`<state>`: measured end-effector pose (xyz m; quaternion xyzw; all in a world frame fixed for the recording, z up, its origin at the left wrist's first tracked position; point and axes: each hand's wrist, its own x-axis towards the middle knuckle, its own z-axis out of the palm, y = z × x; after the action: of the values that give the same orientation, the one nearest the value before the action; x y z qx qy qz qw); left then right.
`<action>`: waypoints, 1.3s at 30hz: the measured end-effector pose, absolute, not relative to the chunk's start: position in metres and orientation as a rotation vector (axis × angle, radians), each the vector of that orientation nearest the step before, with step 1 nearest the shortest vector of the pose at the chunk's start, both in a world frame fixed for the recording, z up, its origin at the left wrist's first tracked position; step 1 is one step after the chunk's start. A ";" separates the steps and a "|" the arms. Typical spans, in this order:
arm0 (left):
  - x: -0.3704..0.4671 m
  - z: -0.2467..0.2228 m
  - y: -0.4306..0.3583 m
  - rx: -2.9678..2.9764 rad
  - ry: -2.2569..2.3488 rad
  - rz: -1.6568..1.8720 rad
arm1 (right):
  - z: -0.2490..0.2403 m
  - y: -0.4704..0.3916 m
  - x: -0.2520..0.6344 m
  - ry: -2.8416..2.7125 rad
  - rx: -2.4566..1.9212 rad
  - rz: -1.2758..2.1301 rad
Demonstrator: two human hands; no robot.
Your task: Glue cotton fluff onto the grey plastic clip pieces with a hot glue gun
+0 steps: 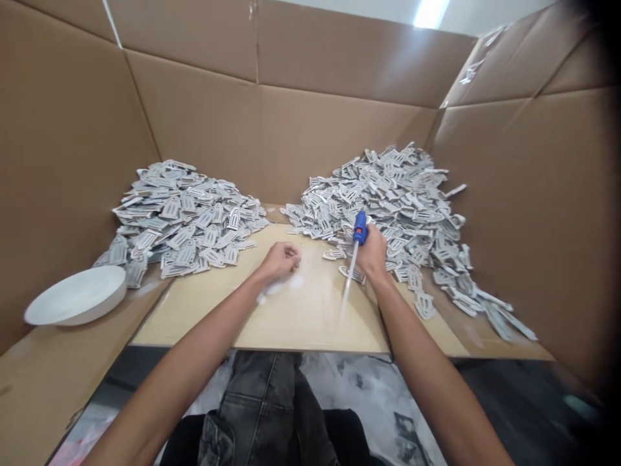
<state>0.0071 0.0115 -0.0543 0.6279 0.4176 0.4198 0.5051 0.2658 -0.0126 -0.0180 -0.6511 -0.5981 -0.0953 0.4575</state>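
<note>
My right hand [372, 251] is wrapped round a blue glue gun [359, 228] with an orange-red spot on its side. A long translucent glue stick [350, 279] sticks out of its back, towards me. The gun is at the near edge of the right heap of grey tag-shaped pieces [388, 188], each with slots cut in it. Over the middle of the board, my left hand [282, 260] has its fingers curled together; whatever they hold, if anything, is hidden. Small whitish bits [274, 290], partly blurred, lie just below it on the tan board [310, 323].
Another heap of the same grey pieces [194, 220] lies on the left. A white bowl [77, 298] stands at the left edge, tilted. Tall cardboard walls [291, 129] enclose the back and sides. Loose pieces [495, 310] trail along the right side.
</note>
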 end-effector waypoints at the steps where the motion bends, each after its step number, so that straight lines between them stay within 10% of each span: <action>1: 0.007 -0.053 0.011 1.504 0.993 1.019 | -0.017 -0.014 0.263 -1.462 -1.572 -0.200; 18: 0.012 -0.044 0.005 1.423 0.849 1.161 | -0.018 -0.027 0.218 -1.665 -1.083 0.579; 39: -0.003 -0.027 0.011 1.646 1.050 1.395 | -0.018 -0.019 0.223 -1.422 -1.130 0.528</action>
<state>-0.0032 0.0114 -0.0273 0.6394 0.4079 0.5418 0.3623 0.2227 -0.0192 -0.0185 -0.4846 -0.6096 0.2264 0.5851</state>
